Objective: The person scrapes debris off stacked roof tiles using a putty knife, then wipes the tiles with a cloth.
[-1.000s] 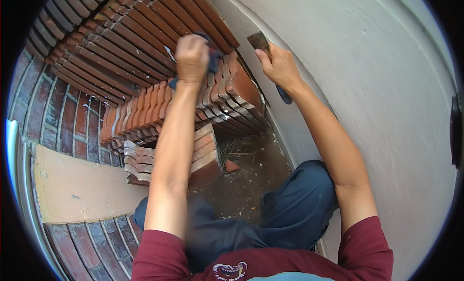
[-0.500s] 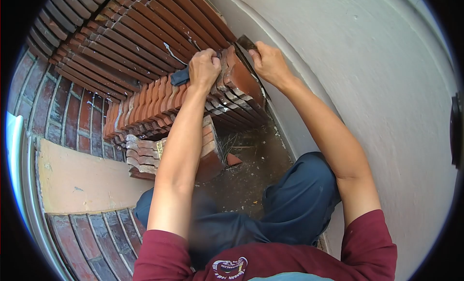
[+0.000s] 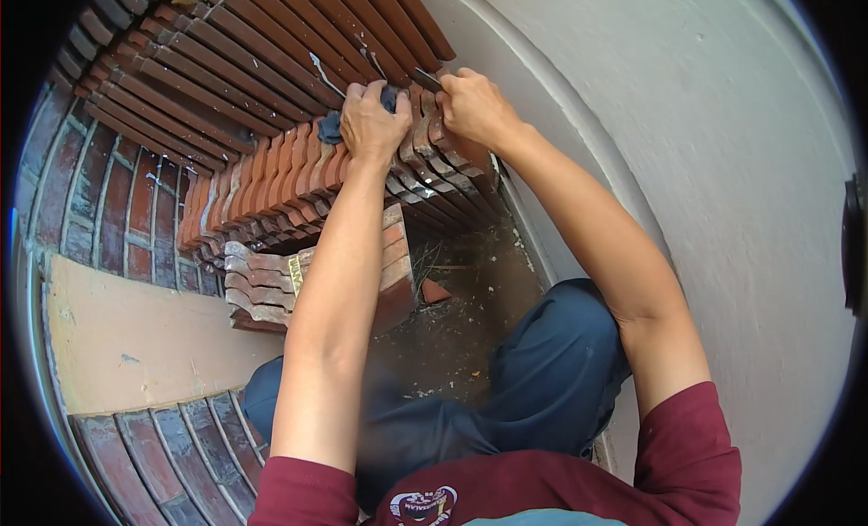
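The left hand [image 3: 372, 121] clenches a dark rag [image 3: 331, 128] on the stacked red bricks [image 3: 298, 169] while the right hand [image 3: 470, 105] grips a scraper blade [image 3: 427, 78] wedged between them, apparently mid-cleaning, calling next for steady prying pressure

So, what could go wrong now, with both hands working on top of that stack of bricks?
1. The left hand presses a dark cloth on the brick stack, which stands on a narrower lower pile; it may tip.
2. The right hand pushes a flat blade toward the left fingers; a slip could cut them.
3. Knees are close under the stack; a falling brick might hit them.
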`<state>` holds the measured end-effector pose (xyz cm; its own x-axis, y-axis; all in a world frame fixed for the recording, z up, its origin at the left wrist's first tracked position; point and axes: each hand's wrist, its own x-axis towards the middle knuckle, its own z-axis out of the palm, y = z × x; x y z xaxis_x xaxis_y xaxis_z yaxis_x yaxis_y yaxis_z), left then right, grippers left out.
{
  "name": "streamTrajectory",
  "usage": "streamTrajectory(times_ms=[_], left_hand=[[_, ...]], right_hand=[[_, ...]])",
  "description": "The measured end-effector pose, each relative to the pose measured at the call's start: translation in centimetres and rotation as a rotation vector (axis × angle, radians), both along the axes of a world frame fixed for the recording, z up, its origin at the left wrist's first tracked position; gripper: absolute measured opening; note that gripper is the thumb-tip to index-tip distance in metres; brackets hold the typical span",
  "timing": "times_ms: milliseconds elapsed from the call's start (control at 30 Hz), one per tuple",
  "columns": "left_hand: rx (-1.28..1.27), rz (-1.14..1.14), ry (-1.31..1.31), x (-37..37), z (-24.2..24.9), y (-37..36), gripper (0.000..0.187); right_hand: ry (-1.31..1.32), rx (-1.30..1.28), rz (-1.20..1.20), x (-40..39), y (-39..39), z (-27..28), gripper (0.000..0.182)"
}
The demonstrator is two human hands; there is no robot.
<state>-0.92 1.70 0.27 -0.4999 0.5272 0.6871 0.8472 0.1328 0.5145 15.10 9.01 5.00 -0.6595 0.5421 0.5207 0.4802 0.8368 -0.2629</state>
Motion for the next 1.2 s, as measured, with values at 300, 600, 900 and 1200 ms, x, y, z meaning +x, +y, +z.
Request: streamTrajectory(times_ms=[300, 600, 900, 1200], left_hand=[[-0.079, -0.029, 0.045, -0.2, -0.1, 0.2, 0.029], [-0.156, 0.001, -0.02, -0.1, 0.3, 0.1, 0.031], [0.02, -0.001, -0.102, -0.1, 0.3, 0.0, 0.03], [0.118, -0.061, -0.108, -0.8, -0.5, 0.3, 0.024]], right_hand=[[-0.195, -0.006, -0.089, -1.9, 0.2, 1.5, 0.02], [-0.261, 0.068, -0.14, -2.2, 1.0, 1.4, 0.021], [-0.272, 0.193, -0.103, -2.4, 0.6, 0.7, 0.018], [-0.344, 0.225, -0.164, -2.5, 0.1, 0.7, 0.022]])
